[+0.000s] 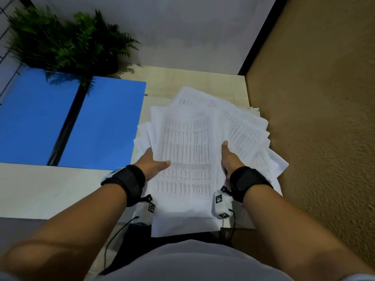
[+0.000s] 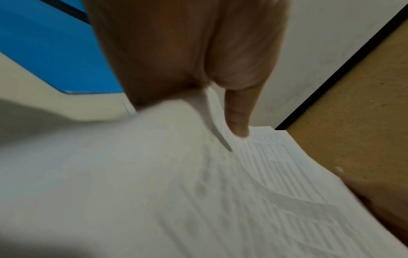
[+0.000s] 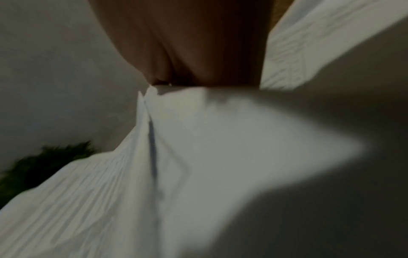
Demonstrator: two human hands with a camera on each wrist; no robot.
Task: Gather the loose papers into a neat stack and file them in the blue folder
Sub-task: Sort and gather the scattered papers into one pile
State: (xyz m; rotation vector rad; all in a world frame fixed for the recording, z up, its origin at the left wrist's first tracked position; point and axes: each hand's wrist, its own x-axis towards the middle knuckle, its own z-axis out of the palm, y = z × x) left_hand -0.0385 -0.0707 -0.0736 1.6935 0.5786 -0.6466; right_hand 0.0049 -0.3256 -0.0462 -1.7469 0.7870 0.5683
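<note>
A fanned pile of white printed papers (image 1: 188, 142) lies on the pale table, spreading to the right. My left hand (image 1: 151, 162) holds the pile's left edge, thumb on top of the top sheet and fingers hidden underneath. My right hand (image 1: 228, 157) holds the right edge of the upper sheets, thumb on top, fingers hidden below. In the left wrist view the thumb (image 2: 238, 120) presses on the papers (image 2: 176, 192). The right wrist view is blurred and shows the palm (image 3: 187, 52) against sheets (image 3: 198, 139). The blue folder (image 1: 101, 122) lies open flat to the left, its black spine (image 1: 67, 126) between the two covers.
A potted fern (image 1: 67, 41) stands behind the folder, its fronds hanging over the folder's top edge. A tan textured wall (image 1: 314, 118) runs close along the table's right side. A white wall (image 1: 182, 27) closes the back. Bare table (image 1: 50, 189) lies in front of the folder.
</note>
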